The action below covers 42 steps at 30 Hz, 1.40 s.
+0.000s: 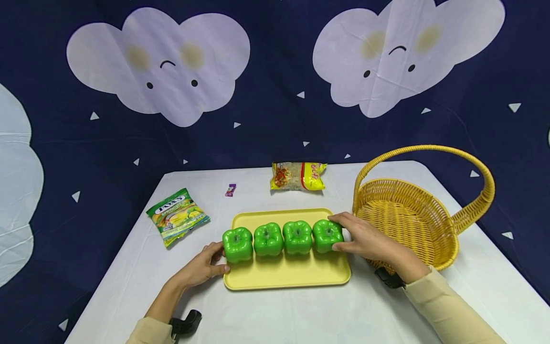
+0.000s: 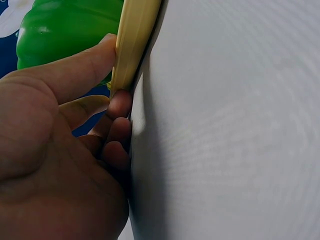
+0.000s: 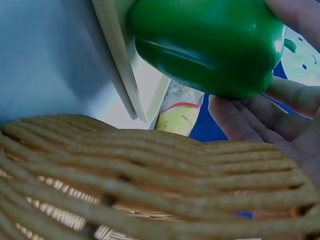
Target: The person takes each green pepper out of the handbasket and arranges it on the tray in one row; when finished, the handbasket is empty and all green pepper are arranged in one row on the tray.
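Several shiny green bell peppers stand side by side in a row on a yellow tray [image 1: 288,279]. My right hand [image 1: 371,241] holds the rightmost bell pepper [image 1: 328,236], fingers on its far side and thumb on its near side. The right wrist view shows this pepper from the side, still over the tray. At the tray's left end, my left hand [image 1: 197,267] grips the rim beside the leftmost bell pepper [image 1: 237,245]. In the left wrist view, the thumb [image 2: 102,55] lies against the rim and the other fingers curl at its lower edge.
A yellow wicker basket [image 1: 449,243] with a tall handle stands right of the tray, close to my right wrist. A green candy bag [image 1: 178,217] lies at left. Farther back are a small purple wrapped sweet [image 1: 230,190] and a yellow-and-clear food packet [image 1: 298,176].
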Motion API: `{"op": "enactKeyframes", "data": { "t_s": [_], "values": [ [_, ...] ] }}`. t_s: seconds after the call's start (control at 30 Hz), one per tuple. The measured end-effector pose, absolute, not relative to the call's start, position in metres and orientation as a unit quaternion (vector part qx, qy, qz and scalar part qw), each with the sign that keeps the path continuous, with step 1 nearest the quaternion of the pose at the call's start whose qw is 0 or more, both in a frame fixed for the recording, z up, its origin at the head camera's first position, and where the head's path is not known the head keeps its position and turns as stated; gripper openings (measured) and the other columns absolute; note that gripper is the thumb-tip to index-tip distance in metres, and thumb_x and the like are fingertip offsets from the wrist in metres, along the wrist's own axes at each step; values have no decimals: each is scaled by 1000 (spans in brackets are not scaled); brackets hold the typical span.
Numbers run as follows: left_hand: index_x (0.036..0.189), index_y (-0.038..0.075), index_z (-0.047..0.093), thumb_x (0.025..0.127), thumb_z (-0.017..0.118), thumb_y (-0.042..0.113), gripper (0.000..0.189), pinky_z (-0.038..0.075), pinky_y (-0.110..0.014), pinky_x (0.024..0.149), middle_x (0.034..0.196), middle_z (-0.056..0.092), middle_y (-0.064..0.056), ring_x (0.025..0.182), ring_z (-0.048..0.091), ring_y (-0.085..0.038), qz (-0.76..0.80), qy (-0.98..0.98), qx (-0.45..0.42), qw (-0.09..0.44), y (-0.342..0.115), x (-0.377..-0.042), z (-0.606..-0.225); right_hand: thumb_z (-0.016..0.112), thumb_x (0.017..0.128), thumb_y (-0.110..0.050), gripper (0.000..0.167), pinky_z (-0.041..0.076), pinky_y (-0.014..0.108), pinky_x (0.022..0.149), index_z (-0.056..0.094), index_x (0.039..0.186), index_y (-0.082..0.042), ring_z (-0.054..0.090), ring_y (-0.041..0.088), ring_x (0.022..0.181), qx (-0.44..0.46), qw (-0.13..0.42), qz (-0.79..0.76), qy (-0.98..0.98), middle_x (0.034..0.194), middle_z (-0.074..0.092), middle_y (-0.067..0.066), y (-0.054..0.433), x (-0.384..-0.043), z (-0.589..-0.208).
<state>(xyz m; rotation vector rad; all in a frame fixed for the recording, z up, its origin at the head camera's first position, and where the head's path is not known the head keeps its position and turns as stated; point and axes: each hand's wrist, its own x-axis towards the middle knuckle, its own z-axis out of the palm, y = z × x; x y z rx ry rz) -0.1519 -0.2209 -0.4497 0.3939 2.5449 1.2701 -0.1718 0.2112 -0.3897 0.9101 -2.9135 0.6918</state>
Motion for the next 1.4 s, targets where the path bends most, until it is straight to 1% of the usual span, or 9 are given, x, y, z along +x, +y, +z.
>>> {"op": "enactKeyframes", "data": {
  "t_s": [0.27,0.7,0.9,1.03,1.2,1.4],
  "values": [
    [133,3,46,78,73,21,64,35,-32,84,106,48,-8,99,39,-20,438,879,135,135,-221,-152,-450,74,79,-34,72,42,52,98,43,138,-8,53,32,119,294,3,232,-927,133,50,12,211,-173,-390],
    [135,3,44,79,73,20,65,35,-29,83,104,48,-9,98,38,-21,435,880,136,138,-221,-152,-446,75,77,-32,74,41,54,99,43,138,-7,51,35,122,285,18,252,-925,136,48,14,212,-169,-386],
    [141,4,39,79,73,23,73,36,-34,87,106,48,-8,102,39,-22,432,884,108,140,-221,-151,-444,75,78,-33,73,41,54,98,43,138,-8,51,34,121,279,32,255,-925,135,48,13,214,-165,-382],
    [146,6,33,80,73,23,79,35,-37,91,110,48,-8,106,38,-23,419,894,97,125,-223,-148,-439,75,79,-35,72,41,54,98,42,138,-8,51,33,121,280,53,257,-924,134,49,13,216,-162,-379],
    [147,8,31,82,72,25,78,36,-41,93,119,49,-9,113,41,-24,388,913,87,94,-225,-143,-428,71,82,-37,69,40,54,98,42,138,-9,48,33,123,277,82,257,-922,135,48,13,219,-156,-376],
    [147,12,32,83,70,28,77,37,-40,92,126,45,-13,116,41,-28,382,918,91,52,-223,-135,-414,72,82,-30,65,38,54,98,44,137,-7,44,33,125,289,132,257,-913,136,47,14,219,-149,-374]
  ]
}}
